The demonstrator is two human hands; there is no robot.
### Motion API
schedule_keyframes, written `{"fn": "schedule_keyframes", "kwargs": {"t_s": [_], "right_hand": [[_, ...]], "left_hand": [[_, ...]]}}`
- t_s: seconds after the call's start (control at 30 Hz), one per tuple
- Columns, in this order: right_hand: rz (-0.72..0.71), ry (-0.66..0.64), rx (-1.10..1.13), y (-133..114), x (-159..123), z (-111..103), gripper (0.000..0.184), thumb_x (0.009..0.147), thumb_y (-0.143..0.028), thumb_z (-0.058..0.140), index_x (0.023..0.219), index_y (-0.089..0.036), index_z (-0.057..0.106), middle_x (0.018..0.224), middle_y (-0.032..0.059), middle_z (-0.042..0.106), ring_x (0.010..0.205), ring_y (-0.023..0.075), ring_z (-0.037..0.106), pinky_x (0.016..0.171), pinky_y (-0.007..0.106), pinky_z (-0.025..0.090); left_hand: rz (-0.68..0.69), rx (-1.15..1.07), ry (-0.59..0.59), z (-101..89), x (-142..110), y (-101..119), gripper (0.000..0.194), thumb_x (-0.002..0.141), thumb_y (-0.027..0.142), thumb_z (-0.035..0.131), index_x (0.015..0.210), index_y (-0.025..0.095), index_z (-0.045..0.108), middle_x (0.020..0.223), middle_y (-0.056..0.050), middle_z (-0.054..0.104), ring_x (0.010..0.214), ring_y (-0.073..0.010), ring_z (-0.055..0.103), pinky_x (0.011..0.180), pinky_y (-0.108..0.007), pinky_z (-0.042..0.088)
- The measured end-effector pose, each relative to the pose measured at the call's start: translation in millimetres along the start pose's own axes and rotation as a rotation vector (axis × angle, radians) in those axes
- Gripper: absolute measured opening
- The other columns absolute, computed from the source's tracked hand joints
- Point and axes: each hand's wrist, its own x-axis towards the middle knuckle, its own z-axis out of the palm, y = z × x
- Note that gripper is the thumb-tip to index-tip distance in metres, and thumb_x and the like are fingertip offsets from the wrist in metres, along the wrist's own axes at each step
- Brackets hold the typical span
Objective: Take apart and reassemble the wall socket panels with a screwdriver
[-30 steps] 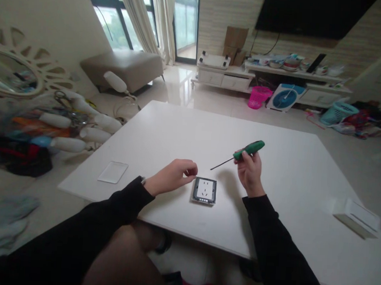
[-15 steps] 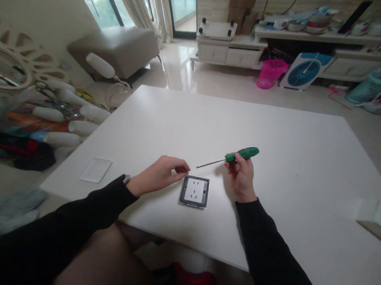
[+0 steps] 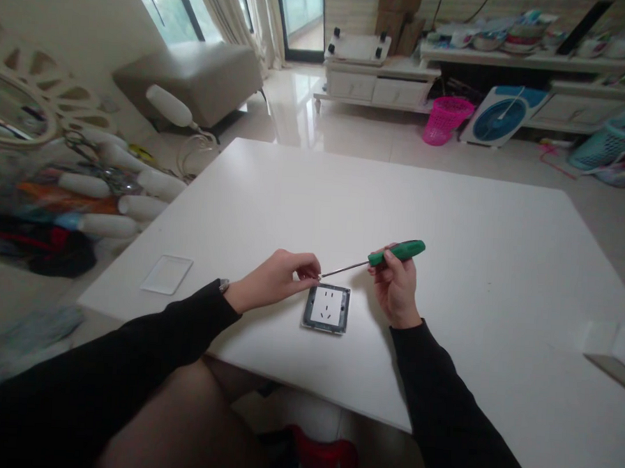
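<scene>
My right hand (image 3: 396,287) is closed round the green handle of a screwdriver (image 3: 398,252). Its thin metal shaft points left, and the tip meets the fingertips of my left hand (image 3: 283,281). Those fingers are pinched on a tiny bright thing that looks like a screw; most of it is hidden. Just below the fingertips, a square wall socket (image 3: 326,306) lies face up, its white middle bordered by a dark frame without a cover. To the left on the white table (image 3: 398,196) rests a clear, pale square cover (image 3: 166,274).
A white box-like object (image 3: 615,353) stands at the table's right side. Lamp arms with white shades (image 3: 167,105) crowd the left edge. Beyond the table are a grey bench (image 3: 195,74), a pink basket (image 3: 447,121) and a blue-white fan (image 3: 501,118).
The screwdriver has come left and its tip now reaches my left fingertips; before, there was a gap. My left hand keeps its pinch by the socket. The camera view has tilted down.
</scene>
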Motion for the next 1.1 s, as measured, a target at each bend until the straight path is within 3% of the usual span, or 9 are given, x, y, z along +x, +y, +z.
{"fn": "schedule_keyframes", "kwargs": {"t_s": [0.27,0.43,0.57,0.73,1.1], "right_hand": [[-0.025,-0.011,-0.023,0.8,-1.2,2.7,0.038,0.068,-0.035,0.091,0.091,-0.023,0.063,0.074,-0.0042,0.073,0.058,0.0105,0.063,0.051,0.021,0.053],[-0.155,-0.093,-0.074,-7.2,-7.6,5.5,0.036,0.074,-0.036,0.089,0.094,-0.024,0.061,0.073,-0.0042,0.073,0.056,0.0112,0.062,0.052,0.025,0.052],[-0.282,-0.141,-0.166,-21.3,-16.3,8.8,0.033,0.079,-0.037,0.087,0.097,-0.025,0.061,0.076,-0.0037,0.072,0.058,0.0128,0.064,0.054,0.028,0.052],[-0.378,-0.107,-0.176,-37.2,-28.7,23.2,0.029,0.081,-0.034,0.085,0.096,-0.025,0.061,0.077,-0.0038,0.07,0.059,0.0123,0.064,0.051,0.026,0.051],[-0.569,-0.065,-0.302,-91.8,-66.7,60.8,0.034,0.079,-0.036,0.087,0.097,-0.026,0.059,0.08,-0.0034,0.068,0.061,0.0133,0.064,0.049,0.026,0.049]], "left_hand": [[-0.022,-0.015,0.033,0.2,2.1,1.3,0.004,0.09,0.019,0.072,0.09,0.018,0.068,0.08,0.001,0.074,0.073,-0.0108,0.07,0.071,-0.02,0.054],[-0.031,-0.041,0.064,2.4,1.8,2.9,0.002,0.091,0.019,0.07,0.092,0.018,0.069,0.081,0.0,0.074,0.073,-0.0115,0.07,0.07,-0.022,0.055],[-0.038,-0.098,0.136,6.5,1.0,7.8,0.002,0.092,0.02,0.07,0.092,0.018,0.069,0.083,-0.001,0.075,0.077,-0.0125,0.071,0.074,-0.024,0.057],[-0.029,-0.189,0.226,11.3,-1.0,17.4,0.006,0.089,0.02,0.073,0.089,0.017,0.068,0.083,-0.001,0.075,0.076,-0.0125,0.07,0.075,-0.025,0.058],[0.088,-0.463,0.303,8.6,-10.5,35.3,0.017,0.086,0.024,0.078,0.093,0.016,0.065,0.092,-0.005,0.078,0.083,-0.016,0.076,0.082,-0.03,0.063]]}}
